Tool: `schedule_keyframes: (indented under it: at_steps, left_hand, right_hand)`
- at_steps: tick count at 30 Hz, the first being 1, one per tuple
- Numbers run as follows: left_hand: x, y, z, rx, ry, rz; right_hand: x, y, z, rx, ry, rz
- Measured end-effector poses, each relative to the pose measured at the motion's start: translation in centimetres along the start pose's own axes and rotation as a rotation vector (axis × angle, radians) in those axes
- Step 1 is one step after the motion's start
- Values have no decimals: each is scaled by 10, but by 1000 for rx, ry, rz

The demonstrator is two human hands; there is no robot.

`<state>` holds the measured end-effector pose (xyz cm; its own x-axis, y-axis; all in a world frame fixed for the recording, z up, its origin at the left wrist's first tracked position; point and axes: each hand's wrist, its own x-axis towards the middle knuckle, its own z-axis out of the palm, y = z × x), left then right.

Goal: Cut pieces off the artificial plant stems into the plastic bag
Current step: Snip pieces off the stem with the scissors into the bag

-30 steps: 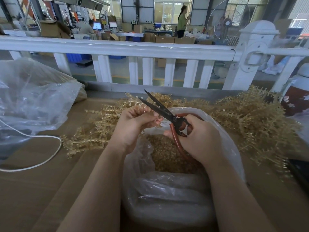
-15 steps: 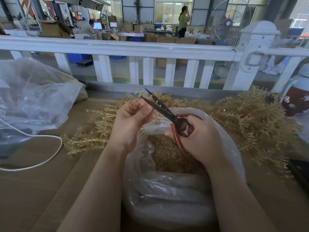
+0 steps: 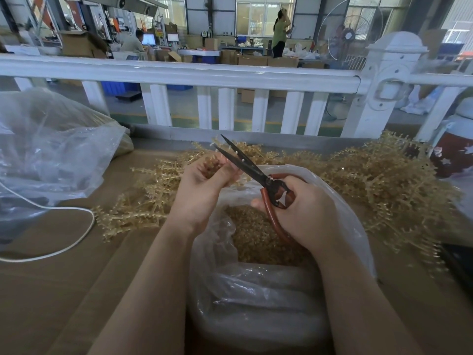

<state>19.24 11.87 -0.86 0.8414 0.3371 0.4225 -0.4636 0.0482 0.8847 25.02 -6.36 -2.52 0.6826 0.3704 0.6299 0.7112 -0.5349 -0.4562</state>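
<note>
Over on the far left a big clear bag [image 3: 51,149] is slumping on the desk [image 3: 51,290] with a white cord [image 3: 76,242] looping out from under it, and neither is taking part. Moving in, uncut golden stems [image 3: 143,201] are sprawling across the desk, and they are running behind the hands into a larger heap [image 3: 384,180] on the right, so plenty is waiting. Now the left hand [image 3: 202,193]: its grip is curling closed round a short stem piece [image 3: 211,166], fingers and thumb pinching it just above the mouth of the plastic bag [image 3: 256,290]. The piece's axis looks to be running up and away from the wearer, though the fingers are hiding most of it. Right against it the scissors [image 3: 245,165] are standing slightly parted, blades pointing up and to the left, long axis slanting down to the red handles. The right hand [image 3: 302,213] is wrapping those handles, grip tight round them, over the bag. Inside, a deep bed of cut pieces [image 3: 256,234] is showing; I'd judge the job well underway yet far from finished.
</note>
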Motion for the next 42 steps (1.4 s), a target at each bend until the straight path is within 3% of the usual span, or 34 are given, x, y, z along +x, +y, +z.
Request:
schedule_keyframes:
  at_steps: [17, 22, 34, 42]
  left_hand:
    - [-1, 2, 1, 16, 11, -8]
    - [0, 3, -1, -8, 72, -93]
    - [-1, -5, 5, 238, -148, -245]
    - [-2, -3, 7, 164, -98, -219]
  right_hand:
    - [-1, 7, 6, 46, 43, -28]
    - [1, 8, 8, 79, 33, -10]
    - [8, 3, 10, 345, -96, 180]
    - [8, 1, 9, 374, -116, 218]
